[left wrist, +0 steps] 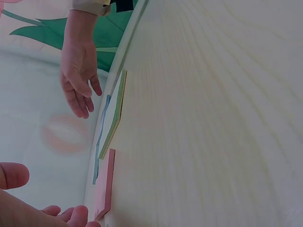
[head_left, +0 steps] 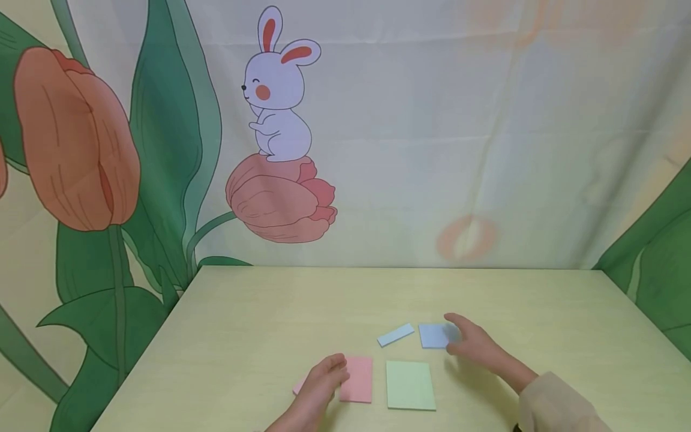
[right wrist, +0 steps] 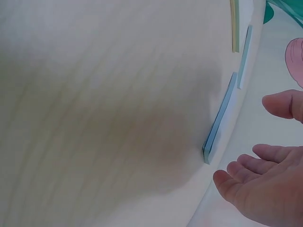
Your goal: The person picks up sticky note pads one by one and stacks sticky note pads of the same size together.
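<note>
My left hand [head_left: 320,384] is beside a pink sticky-note pad [head_left: 358,381], its fingertips overlapping the pad's left edge in the head view. Thumb and fingers stand apart there, holding nothing. My right hand [head_left: 479,348] hovers at the right end of a square blue sticky-note pad [head_left: 430,336], with thumb and fingers spread. In the right wrist view, this blue pad [right wrist: 220,120] lies on the table just beyond the fingertips. A larger green pad [head_left: 410,386] lies between the two hands.
Left of the blue pad, a narrow light-blue strip pad [head_left: 396,335] lies at a slant. A pink piece [head_left: 298,388] pokes out from behind the left hand, mostly hidden. The pale wooden table [head_left: 243,324] ends at a printed curtain [head_left: 388,150].
</note>
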{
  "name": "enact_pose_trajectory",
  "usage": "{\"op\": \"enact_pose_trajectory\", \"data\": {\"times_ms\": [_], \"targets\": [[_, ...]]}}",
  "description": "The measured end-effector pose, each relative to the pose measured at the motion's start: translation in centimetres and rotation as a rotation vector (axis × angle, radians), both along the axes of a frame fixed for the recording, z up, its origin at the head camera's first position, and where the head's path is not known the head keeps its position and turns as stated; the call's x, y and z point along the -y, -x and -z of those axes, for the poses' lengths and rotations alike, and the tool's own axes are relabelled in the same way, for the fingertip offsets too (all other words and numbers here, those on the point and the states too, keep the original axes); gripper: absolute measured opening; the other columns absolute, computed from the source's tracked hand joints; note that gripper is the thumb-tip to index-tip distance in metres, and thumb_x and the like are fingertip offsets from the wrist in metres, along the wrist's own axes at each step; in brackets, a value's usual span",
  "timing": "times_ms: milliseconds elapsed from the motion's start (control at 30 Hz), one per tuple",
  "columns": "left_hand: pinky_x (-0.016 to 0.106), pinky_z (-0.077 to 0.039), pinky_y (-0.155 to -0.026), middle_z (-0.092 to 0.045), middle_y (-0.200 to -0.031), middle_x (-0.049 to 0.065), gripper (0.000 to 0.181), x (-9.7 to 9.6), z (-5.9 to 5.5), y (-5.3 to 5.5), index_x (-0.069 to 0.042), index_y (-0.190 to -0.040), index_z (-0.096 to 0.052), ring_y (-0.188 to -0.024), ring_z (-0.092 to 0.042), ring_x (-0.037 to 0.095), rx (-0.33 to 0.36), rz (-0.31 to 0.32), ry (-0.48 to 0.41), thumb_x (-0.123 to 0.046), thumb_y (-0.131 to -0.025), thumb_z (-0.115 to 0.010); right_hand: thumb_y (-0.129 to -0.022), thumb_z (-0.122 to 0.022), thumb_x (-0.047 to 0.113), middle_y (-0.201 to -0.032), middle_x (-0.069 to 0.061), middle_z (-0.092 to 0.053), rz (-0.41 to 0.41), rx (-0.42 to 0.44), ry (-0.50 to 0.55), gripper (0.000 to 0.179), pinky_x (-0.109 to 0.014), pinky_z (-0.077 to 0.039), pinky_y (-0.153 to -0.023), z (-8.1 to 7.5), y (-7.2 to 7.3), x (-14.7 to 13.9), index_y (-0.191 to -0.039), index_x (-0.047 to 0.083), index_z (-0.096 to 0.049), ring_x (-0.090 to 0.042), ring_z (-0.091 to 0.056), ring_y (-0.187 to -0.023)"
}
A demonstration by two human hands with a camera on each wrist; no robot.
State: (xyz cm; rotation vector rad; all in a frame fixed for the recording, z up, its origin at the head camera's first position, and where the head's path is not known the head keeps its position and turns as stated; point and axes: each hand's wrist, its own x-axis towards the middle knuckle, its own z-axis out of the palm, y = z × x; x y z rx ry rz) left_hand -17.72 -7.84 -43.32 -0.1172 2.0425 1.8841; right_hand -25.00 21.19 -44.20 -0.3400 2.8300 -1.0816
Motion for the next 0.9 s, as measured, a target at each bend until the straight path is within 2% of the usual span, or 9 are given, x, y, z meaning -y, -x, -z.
{"op": "enact_pose_trajectory", "data": {"times_ms": [233,400,633,900], "targets": [[0.06,-0.02,-0.1,-0.028,-0.138,0.027,0.053,0.0,0.1,0.0,0.011,-0.132,-0.026,-0.127,-0.026,0.042,0.002,0.003,0.0,-0.016,-0.089,-0.043,-0.063,-0.061,-0.001,-0.129,-0.033,-0.036,-0.056,-0.09,-0.088,0.066,-0.053,-0.028,-0.099,0.7,0.6,-0.1,-0.123,-0.014,-0.038,-0.047,-0.033,-0.12],[0.059,-0.021,-0.099,-0.029,-0.137,0.027,0.053,0.0,0.2,0.0,0.011,-0.132,-0.026,-0.126,-0.026,0.042,-0.007,0.005,0.003,-0.016,-0.089,-0.043,-0.063,-0.06,-0.002,-0.128,-0.033,-0.039,-0.087,-0.142,-0.173,0.066,-0.052,-0.03,-0.098,0.7,0.9,-0.1,-0.123,-0.015,-0.036,-0.045,-0.036,-0.119],[0.06,-0.021,-0.099,-0.029,-0.137,0.027,0.053,0.0,0.3,0.0,0.011,-0.132,-0.026,-0.126,-0.027,0.042,-0.018,0.006,0.002,-0.016,-0.089,-0.043,-0.065,-0.059,-0.001,-0.13,-0.031,-0.038,-0.104,-0.163,-0.263,0.069,-0.051,-0.029,-0.099,0.9,1.4,-0.2,-0.127,-0.015,-0.032,-0.043,-0.035,-0.12],[0.061,-0.019,-0.099,-0.028,-0.138,0.028,0.053,0.1,0.2,0.0,0.01,-0.132,-0.026,-0.127,-0.024,0.043,-0.009,0.022,-0.01,-0.017,-0.09,-0.043,-0.063,-0.058,-0.002,-0.132,-0.031,-0.035,-0.114,-0.164,-0.291,0.074,-0.051,-0.028,-0.1,0.7,1.4,-0.2,-0.129,-0.015,-0.028,-0.044,-0.033,-0.122]]}}
